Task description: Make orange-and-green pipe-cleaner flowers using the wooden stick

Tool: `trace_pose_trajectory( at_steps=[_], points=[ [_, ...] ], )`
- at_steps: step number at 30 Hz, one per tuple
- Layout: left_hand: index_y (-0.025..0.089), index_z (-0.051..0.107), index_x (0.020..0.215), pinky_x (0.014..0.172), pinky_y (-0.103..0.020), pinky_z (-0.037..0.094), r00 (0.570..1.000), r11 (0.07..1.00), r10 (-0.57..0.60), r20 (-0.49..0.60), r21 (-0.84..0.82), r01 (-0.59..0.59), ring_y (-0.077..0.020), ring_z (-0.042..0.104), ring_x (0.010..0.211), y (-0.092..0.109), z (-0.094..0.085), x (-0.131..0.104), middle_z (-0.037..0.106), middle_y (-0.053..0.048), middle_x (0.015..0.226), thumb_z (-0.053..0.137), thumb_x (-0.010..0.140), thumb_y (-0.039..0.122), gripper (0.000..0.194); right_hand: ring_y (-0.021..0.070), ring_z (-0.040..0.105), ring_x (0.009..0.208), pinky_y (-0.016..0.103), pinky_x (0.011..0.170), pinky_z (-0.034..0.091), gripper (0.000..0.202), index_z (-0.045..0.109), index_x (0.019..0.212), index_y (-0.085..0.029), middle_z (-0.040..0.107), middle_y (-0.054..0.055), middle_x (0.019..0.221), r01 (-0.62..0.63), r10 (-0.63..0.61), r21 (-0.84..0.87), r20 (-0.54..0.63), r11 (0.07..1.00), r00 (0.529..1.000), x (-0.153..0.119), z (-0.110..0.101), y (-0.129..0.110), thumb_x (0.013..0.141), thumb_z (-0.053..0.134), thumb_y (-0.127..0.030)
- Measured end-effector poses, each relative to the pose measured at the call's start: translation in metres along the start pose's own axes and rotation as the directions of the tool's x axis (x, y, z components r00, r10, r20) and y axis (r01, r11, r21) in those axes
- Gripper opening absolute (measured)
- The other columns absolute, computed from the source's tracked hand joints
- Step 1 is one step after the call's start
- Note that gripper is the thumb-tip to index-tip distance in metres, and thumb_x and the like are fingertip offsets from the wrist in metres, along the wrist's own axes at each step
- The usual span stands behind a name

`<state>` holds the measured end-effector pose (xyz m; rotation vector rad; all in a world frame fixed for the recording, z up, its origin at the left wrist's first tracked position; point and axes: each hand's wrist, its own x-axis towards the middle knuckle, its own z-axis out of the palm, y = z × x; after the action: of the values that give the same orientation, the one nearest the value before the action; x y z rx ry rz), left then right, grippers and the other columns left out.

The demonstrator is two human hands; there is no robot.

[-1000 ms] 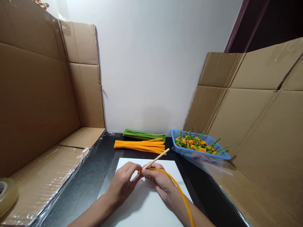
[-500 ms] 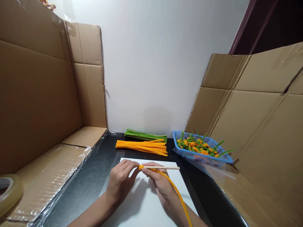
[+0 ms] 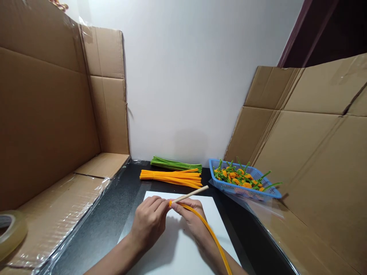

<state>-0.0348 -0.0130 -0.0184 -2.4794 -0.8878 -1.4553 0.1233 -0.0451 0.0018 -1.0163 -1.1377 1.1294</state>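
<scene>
A pale wooden stick (image 3: 192, 193) slants up to the right from between my hands. Around its lower left end is wound an orange pipe cleaner (image 3: 210, 232), whose loose length curves down over my right forearm. My left hand (image 3: 151, 215) pinches the wound end of the stick. My right hand (image 3: 190, 215) is closed on the pipe cleaner beside the coil, thumb on top. Fingers cover most of the coil. Both hands are above a white board (image 3: 177, 248).
Behind the board lie a bundle of orange pipe cleaners (image 3: 169, 177) and a green bundle (image 3: 174, 163). At the right, a blue basket (image 3: 243, 189) holds several orange-and-green pieces. A tape roll (image 3: 13, 233) sits at far left. Cardboard walls (image 3: 321, 152) flank the black table (image 3: 94, 221).
The stick has swung from nearly level to tilted, its free end rising and moving left. My left fingers have closed further over the coil.
</scene>
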Motion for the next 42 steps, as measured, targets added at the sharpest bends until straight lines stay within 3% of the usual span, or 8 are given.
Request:
trace_pose_trajectory(
  at_steps=[4,9,15,19,28,33,35,42],
  points=[
    [0.019,0.074,0.085,0.067,-0.03,0.042,0.935,0.919,-0.278,0.219,-0.222,0.326,-0.02,0.064,0.072,0.002,0.001,0.002,0.074,-0.006,0.08,0.05,0.095,0.026,0.026,0.0206,0.061,0.079,0.031,0.074,0.045,0.026,0.081,0.076,-0.02,0.073,0.008,0.085,-0.005,0.004,-0.054,-0.023,0.999,1.0,0.0,-0.004,0.003,0.072,0.08,-0.045],
    [0.014,0.073,0.073,0.066,-0.026,0.041,0.62,0.355,-0.363,0.696,-0.511,0.783,-0.0168,0.061,0.069,0.001,-0.008,0.021,0.071,-0.006,0.071,0.065,0.086,0.043,0.032,0.0172,0.056,0.069,0.03,0.067,0.041,0.024,0.079,0.074,-0.018,0.068,0.005,0.07,-0.143,0.139,0.039,0.085,0.989,0.987,0.007,-0.017,0.002,0.069,0.082,-0.042],
    [0.009,0.073,0.076,0.067,-0.022,0.043,0.411,-0.348,-0.127,0.903,-0.429,0.834,-0.0105,0.059,0.065,-0.003,-0.005,0.02,0.066,-0.006,0.073,0.081,0.074,0.036,0.029,0.0127,0.054,0.065,0.028,0.066,0.04,0.019,0.076,0.07,-0.017,0.065,0.002,0.07,-0.207,0.168,0.184,0.207,0.961,0.964,0.008,-0.021,-0.006,0.063,0.087,-0.03],
    [0.009,0.072,0.075,0.066,-0.022,0.046,0.387,-0.5,-0.063,0.92,-0.364,0.786,-0.0109,0.059,0.064,-0.005,0.001,0.011,0.065,-0.005,0.07,0.086,0.065,0.026,0.024,0.0121,0.058,0.066,0.027,0.069,0.043,0.015,0.074,0.078,-0.016,0.067,0.001,0.073,-0.363,0.271,0.314,0.302,0.877,0.914,0.004,-0.02,0.002,0.067,0.084,-0.022],
    [0.008,0.073,0.08,0.069,-0.027,0.046,0.399,-0.283,-0.179,0.899,-0.436,0.854,-0.0151,0.06,0.068,-0.015,0.008,0.01,0.068,-0.011,0.076,0.076,0.075,0.042,0.035,0.0113,0.055,0.065,0.027,0.067,0.041,0.02,0.075,0.084,-0.014,0.067,0.002,0.075,-0.364,0.27,0.358,0.286,0.86,0.919,0.01,-0.019,0.014,0.068,0.083,-0.022],
    [0.013,0.073,0.08,0.067,-0.026,0.04,0.705,0.581,-0.314,0.636,-0.459,0.672,-0.0167,0.056,0.071,-0.006,0.001,0.013,0.067,-0.006,0.076,0.068,0.082,0.048,0.036,0.0158,0.057,0.072,0.03,0.07,0.04,0.018,0.076,0.078,-0.019,0.069,0.004,0.079,-0.275,0.246,0.201,0.155,0.94,0.957,0.01,-0.02,0.011,0.067,0.084,-0.032],
    [0.014,0.072,0.08,0.063,-0.026,0.037,0.769,0.755,-0.308,0.56,-0.347,0.556,-0.0157,0.053,0.067,-0.002,-0.002,0.012,0.066,-0.004,0.073,0.06,0.088,0.046,0.035,0.0151,0.055,0.072,0.03,0.07,0.039,0.018,0.076,0.076,-0.021,0.07,0.003,0.081,-0.265,0.254,0.179,0.083,0.947,0.964,0.009,-0.019,0.011,0.063,0.086,-0.029],
    [0.013,0.072,0.078,0.064,-0.026,0.036,0.709,0.673,-0.315,0.631,-0.378,0.635,-0.0157,0.055,0.067,-0.006,0.006,0.002,0.067,-0.004,0.072,0.053,0.093,0.045,0.04,0.0157,0.059,0.07,0.031,0.071,0.041,0.022,0.074,0.071,-0.022,0.07,0.002,0.078,-0.321,0.307,0.228,0.093,0.919,0.947,0.008,-0.016,0.01,0.054,0.089,-0.022]
  ],
)
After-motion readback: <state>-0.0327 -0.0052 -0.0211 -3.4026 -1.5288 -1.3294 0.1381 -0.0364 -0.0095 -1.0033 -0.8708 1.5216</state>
